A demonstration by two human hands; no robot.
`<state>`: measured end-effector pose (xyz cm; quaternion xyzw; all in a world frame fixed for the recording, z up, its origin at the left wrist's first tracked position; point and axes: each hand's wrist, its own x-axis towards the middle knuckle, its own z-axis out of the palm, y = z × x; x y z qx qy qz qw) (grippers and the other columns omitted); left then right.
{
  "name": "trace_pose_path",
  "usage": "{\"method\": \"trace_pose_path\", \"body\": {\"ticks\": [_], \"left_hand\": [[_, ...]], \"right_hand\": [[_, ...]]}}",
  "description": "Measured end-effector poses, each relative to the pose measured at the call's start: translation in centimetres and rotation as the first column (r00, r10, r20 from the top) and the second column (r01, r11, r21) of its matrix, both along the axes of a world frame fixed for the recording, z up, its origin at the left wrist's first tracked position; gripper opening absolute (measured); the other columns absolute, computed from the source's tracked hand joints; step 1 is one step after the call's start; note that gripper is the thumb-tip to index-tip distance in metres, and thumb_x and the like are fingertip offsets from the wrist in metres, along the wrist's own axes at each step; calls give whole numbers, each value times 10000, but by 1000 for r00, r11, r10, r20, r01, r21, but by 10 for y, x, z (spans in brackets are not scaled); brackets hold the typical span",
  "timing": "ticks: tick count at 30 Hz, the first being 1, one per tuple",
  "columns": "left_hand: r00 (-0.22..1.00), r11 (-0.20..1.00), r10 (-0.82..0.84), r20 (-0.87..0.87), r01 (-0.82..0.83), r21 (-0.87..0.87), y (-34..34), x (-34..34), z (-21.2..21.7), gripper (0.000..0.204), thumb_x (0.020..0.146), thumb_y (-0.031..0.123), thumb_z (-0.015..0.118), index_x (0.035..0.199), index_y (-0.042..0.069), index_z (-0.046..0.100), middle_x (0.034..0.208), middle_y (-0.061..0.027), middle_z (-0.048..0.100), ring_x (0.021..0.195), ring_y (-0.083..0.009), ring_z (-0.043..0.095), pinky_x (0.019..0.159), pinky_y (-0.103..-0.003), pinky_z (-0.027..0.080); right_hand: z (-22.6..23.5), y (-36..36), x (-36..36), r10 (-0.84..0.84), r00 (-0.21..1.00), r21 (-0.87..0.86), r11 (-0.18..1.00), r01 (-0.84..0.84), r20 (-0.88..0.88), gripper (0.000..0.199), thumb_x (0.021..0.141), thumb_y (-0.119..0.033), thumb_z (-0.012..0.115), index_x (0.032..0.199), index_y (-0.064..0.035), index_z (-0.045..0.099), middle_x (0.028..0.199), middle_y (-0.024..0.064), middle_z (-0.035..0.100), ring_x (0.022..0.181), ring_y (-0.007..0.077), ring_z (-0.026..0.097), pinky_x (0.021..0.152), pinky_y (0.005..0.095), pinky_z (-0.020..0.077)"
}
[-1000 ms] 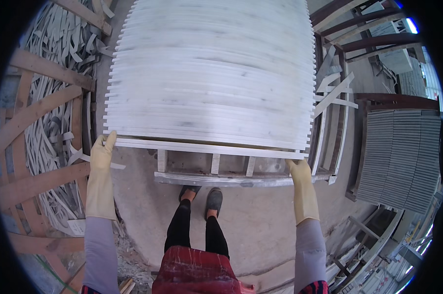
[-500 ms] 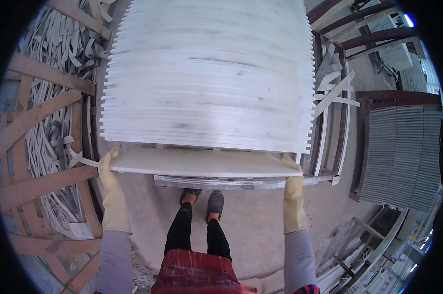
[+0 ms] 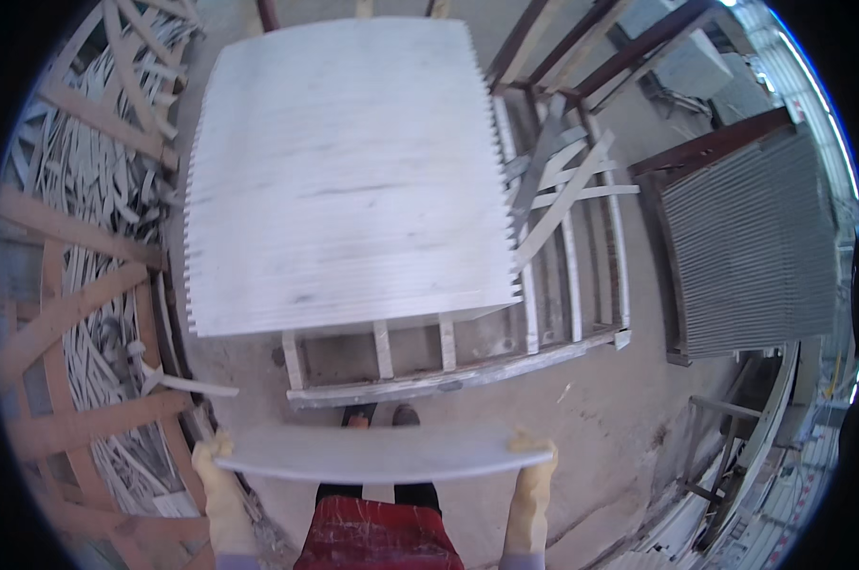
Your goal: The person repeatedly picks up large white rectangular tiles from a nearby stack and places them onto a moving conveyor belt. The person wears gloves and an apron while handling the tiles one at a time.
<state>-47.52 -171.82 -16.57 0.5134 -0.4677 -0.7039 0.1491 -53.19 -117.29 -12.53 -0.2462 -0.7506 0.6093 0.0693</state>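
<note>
A long white slab (image 3: 382, 454) is held off the floor in front of my body, with one end in each hand. My left hand (image 3: 215, 467), in a pale yellow rubber glove, is closed round its left end. At the right end, my right hand (image 3: 532, 465) grips it in a matching glove. Beyond the slab stands a large stack of white, grey-streaked slabs (image 3: 353, 190), packed side by side on a low metal frame (image 3: 448, 378). A gap separates the held slab from the stack and the frame.
To the left, a wooden crate (image 3: 87, 423) holds many pale offcut strips (image 3: 116, 190). Loose strips (image 3: 567, 195) lie across the frame's right side. Grey slabs (image 3: 748, 256) stand on a rack farther right. My red apron (image 3: 377, 534) is below the slab.
Both hands have drawn the slab away from the stack toward my body. The view has shifted, so the stack's near side and more of the metal frame now show.
</note>
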Motion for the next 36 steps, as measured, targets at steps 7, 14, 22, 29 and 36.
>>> {"method": "trace_pose_path", "body": {"ticks": [7,14,22,29,36], "left_hand": [[980,964,-201,-7,196,-181,40,23,74,182,660,183,515,571,65,408,580,-99,478,518,-218,464,681,-356,466],[843,841,-537,13,536,-75,98,-72,171,198,765,240,497,719,48,508,697,-90,545,667,-200,517,701,-344,458],[687,716,-697,-206,683,-144,214,-130,229,182,729,225,492,659,59,466,624,-88,504,589,-207,480,660,-344,455],[748,798,-597,-291,591,-118,373,-129,304,107,587,134,469,545,68,396,463,-100,403,460,-244,432,564,-345,432],[669,727,-680,-300,669,-155,547,-138,356,89,547,92,470,529,69,386,451,-114,392,376,-257,404,469,-352,412]], "right_hand": [[81,55,140,-391,916,-197,894,402,92,427,869,-341,578,564,-45,545,552,131,597,560,228,608,789,405,504],[229,34,212,-526,847,-96,842,531,75,257,908,-274,532,833,-45,622,758,68,633,751,180,592,870,368,457],[137,111,342,-737,675,-208,665,717,-29,180,859,-209,602,785,-45,610,740,81,626,728,182,580,903,380,431],[208,198,370,-808,579,-142,589,796,-109,193,851,-203,602,744,-42,604,699,81,617,679,173,570,820,356,425],[258,274,378,-857,466,-49,487,872,-221,210,842,-197,601,703,-40,597,658,80,608,630,163,559,737,332,418]]}}
